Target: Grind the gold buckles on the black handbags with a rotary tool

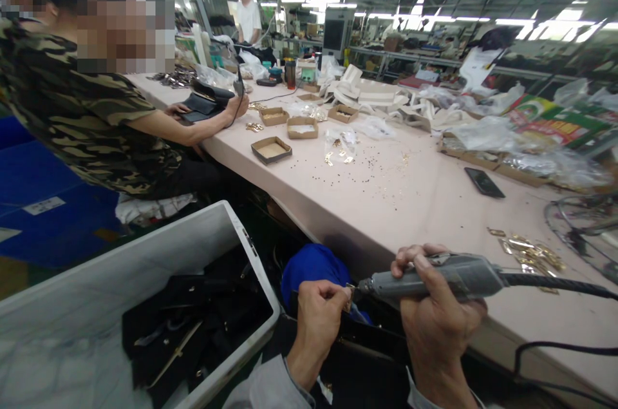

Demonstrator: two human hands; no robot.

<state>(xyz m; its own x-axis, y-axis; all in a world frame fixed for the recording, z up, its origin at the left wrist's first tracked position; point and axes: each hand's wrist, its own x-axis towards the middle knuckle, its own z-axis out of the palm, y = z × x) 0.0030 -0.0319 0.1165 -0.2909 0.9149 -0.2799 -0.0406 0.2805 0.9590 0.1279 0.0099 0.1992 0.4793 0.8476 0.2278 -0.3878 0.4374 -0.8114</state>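
Observation:
My right hand (434, 306) grips a grey corded electric screwdriver (447, 277), its tip pointing left. The tip meets or nearly meets a small gold metal fitting (347, 299), pinched between the thumb and fingers of my left hand (321, 319). Below both hands lies a black bag piece (362, 364) across my lap; whether the fitting is attached to it I cannot tell. Several gold metal fittings (526, 251) are heaped on the table to the right of the screwdriver.
A white bin (226, 222) with black bag pieces stands at my left. On the table (328, 209) are small cardboard trays (271, 150), scattered screws, a phone (484, 182) and plastic bags. A cable (560, 283) runs off right. A co-worker (87, 113) sits at the left.

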